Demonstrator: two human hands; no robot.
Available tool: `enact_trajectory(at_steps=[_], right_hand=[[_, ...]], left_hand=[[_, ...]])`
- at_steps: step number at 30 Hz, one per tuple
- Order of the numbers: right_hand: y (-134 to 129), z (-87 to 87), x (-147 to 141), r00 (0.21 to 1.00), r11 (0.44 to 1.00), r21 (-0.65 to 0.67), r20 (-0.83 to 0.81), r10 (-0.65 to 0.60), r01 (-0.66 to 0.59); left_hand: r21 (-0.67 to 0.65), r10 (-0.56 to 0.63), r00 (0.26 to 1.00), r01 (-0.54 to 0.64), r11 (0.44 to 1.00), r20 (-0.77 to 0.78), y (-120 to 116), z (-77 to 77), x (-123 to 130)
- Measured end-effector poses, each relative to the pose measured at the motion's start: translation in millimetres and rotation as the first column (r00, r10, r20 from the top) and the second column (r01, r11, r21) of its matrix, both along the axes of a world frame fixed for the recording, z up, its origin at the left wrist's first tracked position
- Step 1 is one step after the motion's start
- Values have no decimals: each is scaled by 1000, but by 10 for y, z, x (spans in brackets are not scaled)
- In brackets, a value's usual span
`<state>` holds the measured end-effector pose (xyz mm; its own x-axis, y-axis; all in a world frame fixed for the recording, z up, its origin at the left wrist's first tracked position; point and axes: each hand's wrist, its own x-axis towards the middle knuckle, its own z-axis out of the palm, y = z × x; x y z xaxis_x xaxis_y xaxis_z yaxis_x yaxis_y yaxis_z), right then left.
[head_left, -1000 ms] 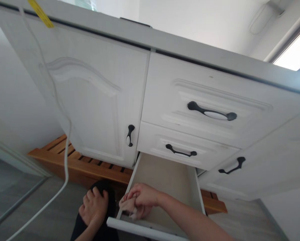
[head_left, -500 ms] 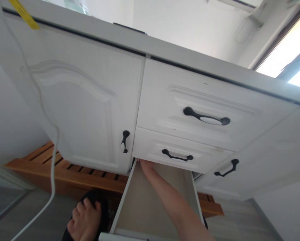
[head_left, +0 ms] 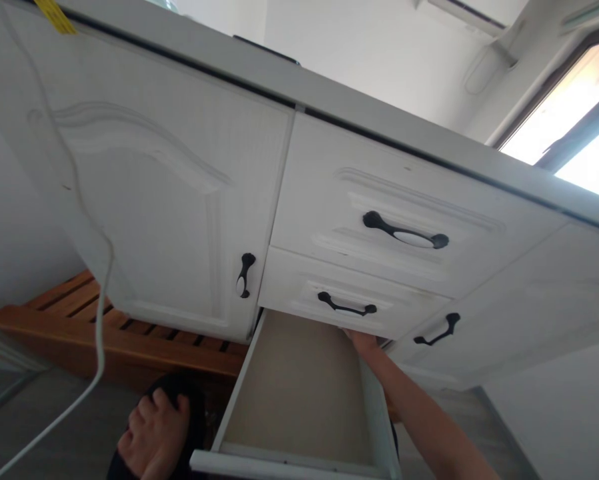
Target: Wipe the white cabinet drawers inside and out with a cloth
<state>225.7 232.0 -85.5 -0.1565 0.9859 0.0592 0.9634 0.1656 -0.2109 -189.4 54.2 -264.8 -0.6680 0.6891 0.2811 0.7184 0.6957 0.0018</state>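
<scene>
The bottom drawer [head_left: 299, 387] is pulled out from the white cabinet, and its pale floor shows bare. My right hand [head_left: 362, 340] reaches in at the drawer's back right, under the closed middle drawer [head_left: 349, 280]; its fingers are hidden behind that drawer's lower edge. The right forearm crosses over the drawer's right side wall. My left hand [head_left: 154, 430] rests on my dark-clothed knee, left of the drawer, with its fingers curled over the cloth.
A white cable [head_left: 99, 327] hangs down at the left. A slatted wooden rack [head_left: 179, 347] stands low behind my knee. Black handles stick out from the cabinet door [head_left: 154, 200] and the upper drawer [head_left: 419, 187]. The countertop edge [head_left: 379, 120] runs above.
My right hand has moved from the drawer's back left corner to its back right. My left hand stays on the knee. The view has shifted slightly.
</scene>
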Motion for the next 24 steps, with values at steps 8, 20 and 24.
enact_trajectory(at_steps=[8,20,24], right_hand=[[-816,153,305,974,988,-152,225,27,7],[-1712,520,334,996,713,-695,-56,75,-93],[-1093,407,-307,982,828,-532,-149,114,-177]], left_hand=[[-21,25,998,-24,1000,50,-20,104,-2],[-58,10,988,-1,998,155,-8,158,31],[-86,-15,985,30,996,171,-3,195,97]])
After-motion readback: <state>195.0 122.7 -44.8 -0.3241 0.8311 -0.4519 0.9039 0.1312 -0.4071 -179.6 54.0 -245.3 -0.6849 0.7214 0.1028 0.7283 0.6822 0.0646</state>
